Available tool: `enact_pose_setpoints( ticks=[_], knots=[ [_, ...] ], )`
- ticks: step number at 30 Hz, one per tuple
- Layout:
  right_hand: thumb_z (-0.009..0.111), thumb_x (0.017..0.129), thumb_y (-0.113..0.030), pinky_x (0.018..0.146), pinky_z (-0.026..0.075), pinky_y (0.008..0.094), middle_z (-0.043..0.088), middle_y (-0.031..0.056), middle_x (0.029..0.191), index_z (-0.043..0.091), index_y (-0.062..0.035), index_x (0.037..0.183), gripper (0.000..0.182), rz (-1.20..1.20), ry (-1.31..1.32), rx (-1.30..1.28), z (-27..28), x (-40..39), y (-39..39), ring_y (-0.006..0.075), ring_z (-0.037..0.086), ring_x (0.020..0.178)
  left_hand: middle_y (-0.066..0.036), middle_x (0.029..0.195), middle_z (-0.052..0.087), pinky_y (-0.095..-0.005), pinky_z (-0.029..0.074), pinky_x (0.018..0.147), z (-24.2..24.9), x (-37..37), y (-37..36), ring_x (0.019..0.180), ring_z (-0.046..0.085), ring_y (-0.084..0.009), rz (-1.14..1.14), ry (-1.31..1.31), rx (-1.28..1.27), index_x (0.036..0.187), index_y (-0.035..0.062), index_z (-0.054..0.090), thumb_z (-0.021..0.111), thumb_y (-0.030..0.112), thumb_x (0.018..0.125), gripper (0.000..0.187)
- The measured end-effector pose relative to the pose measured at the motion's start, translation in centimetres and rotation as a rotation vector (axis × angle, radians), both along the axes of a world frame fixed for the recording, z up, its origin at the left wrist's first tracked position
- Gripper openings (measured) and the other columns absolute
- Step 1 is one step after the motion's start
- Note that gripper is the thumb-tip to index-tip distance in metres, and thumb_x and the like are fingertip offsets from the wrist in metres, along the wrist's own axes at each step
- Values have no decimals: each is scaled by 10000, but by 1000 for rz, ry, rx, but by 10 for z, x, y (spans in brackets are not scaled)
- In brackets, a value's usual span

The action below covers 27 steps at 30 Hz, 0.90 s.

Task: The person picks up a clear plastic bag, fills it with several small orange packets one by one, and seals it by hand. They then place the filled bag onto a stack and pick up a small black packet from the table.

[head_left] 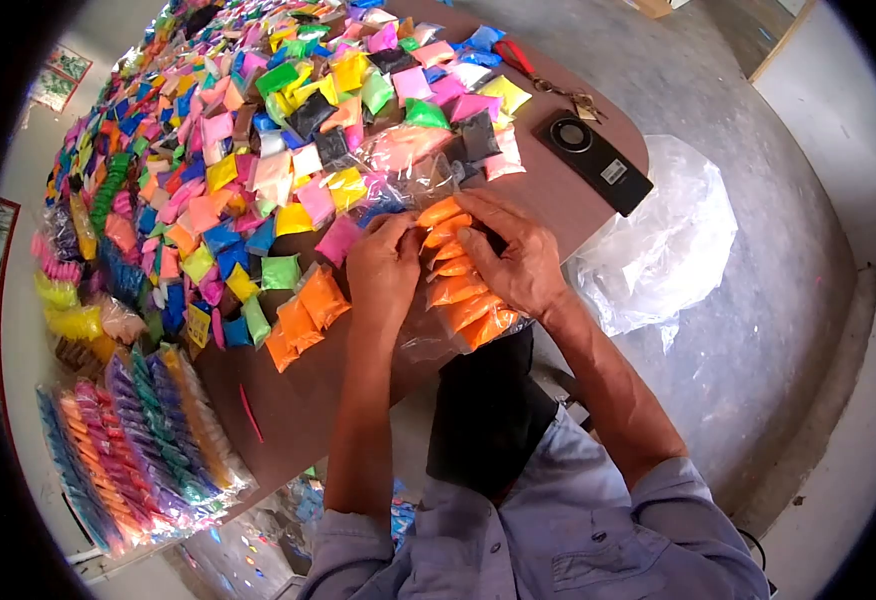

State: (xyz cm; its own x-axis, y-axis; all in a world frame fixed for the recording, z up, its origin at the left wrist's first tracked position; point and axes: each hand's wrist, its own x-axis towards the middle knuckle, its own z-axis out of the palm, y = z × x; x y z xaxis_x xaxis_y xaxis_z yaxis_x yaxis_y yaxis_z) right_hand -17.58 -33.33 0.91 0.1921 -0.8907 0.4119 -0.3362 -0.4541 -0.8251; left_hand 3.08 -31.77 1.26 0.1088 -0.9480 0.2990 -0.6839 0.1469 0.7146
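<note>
My right hand (518, 255) is closed on a row of orange packets (458, 290), which lie overlapped in a clear plastic bag at the table's near edge. Its thumb presses on the upper packets. My left hand (383, 262) is pinched beside the upper left end of the row; what its fingertips grip is partly hidden, though the clear film runs up to them. Left of that wrist, a few loose orange packets (303, 315) lie on the brown table (303, 400). A pink packet (339, 240) sits just left of my left hand.
A large heap of coloured packets (218, 175) covers the table's far left. Filled bags of packets (143, 440) stand at the near left, beside a thin red stick (250, 413). A black device (598, 160) and keys (584, 106) lie right. A clear plastic bag (663, 240) hangs off the right edge.
</note>
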Motion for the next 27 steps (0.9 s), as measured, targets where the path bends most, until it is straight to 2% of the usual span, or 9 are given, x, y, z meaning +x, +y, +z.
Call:
enact_pose_setpoints(
  ticks=[2, 6, 9, 11, 12, 16, 18, 22, 27],
  knots=[
    [734, 992, -200, 995, 589, 428, 723, 174, 1369, 725, -87, 1377, 401, 11, -1, -13, -2, 1, 0, 389, 726, 1183, -178, 1085, 755, -426, 598, 801, 3, -4, 3, 938, 740, -410, -6, -208, -136, 1152, 30, 766, 702, -6, 960, 206],
    [741, 988, -200, 992, 592, 425, 720, 173, 1378, 732, -92, 1371, 398, 10, 23, -11, 4, -1, 1, 383, 727, 1187, -185, 1100, 749, -450, 596, 798, -1, 1, 3, 940, 733, -414, -14, -220, -108, 1201, 44, 760, 697, -2, 960, 253],
    [749, 982, -190, 981, 602, 408, 726, 171, 1366, 740, -95, 1359, 388, -4, -17, 25, 1, 1, 3, 371, 744, 1155, -191, 1112, 746, -444, 598, 782, 9, 3, 15, 918, 739, -398, 29, -284, -158, 1255, 64, 746, 714, 18, 964, 297],
    [751, 981, -183, 977, 606, 396, 732, 167, 1358, 741, -95, 1355, 385, -1, -25, -1, -4, 1, 2, 360, 753, 1135, -166, 1046, 762, -378, 593, 803, 25, 5, 37, 882, 755, -298, 100, -82, -82, 1270, 10, 737, 743, -3, 955, 315],
    [752, 979, -176, 973, 610, 384, 737, 163, 1349, 743, -95, 1352, 381, -6, -23, -24, -5, 1, 1, 349, 763, 1115, -147, 1040, 764, -372, 590, 782, 32, 12, 48, 856, 743, -253, 161, -92, -77, 1249, 14, 746, 771, 36, 955, 296],
    [747, 983, -188, 971, 609, 369, 752, 157, 1325, 749, -93, 1338, 367, -11, -54, 52, -2, 2, 5, 326, 774, 1094, -173, 1093, 757, -423, 608, 781, 50, 70, 89, 898, 761, -333, 230, -218, -183, 1240, 53, 751, 778, 114, 957, 291],
    [746, 984, -197, 970, 610, 371, 754, 158, 1323, 750, -94, 1337, 368, -5, -49, 44, -4, 2, 4, 326, 774, 1095, -161, 1105, 775, -412, 605, 825, 55, 100, 111, 930, 768, -333, 479, -288, 5, 1231, 56, 761, 778, 210, 969, 305],
    [741, 986, -217, 970, 611, 376, 758, 158, 1322, 752, -101, 1340, 373, -14, -24, 14, -6, 3, 4, 325, 774, 1095, -173, 1163, 794, -393, 597, 891, 49, 126, 126, 1008, 776, -325, 534, -236, 213, 1279, 33, 748, 808, 331, 933, 461],
    [749, 981, -205, 964, 614, 372, 764, 156, 1311, 754, -97, 1339, 374, -27, -34, -23, -10, 3, 2, 320, 778, 1076, -160, 1096, 784, -349, 586, 836, 42, 115, 129, 934, 756, -253, 530, -23, 154, 1310, -6, 713, 838, 227, 902, 487]
  ],
)
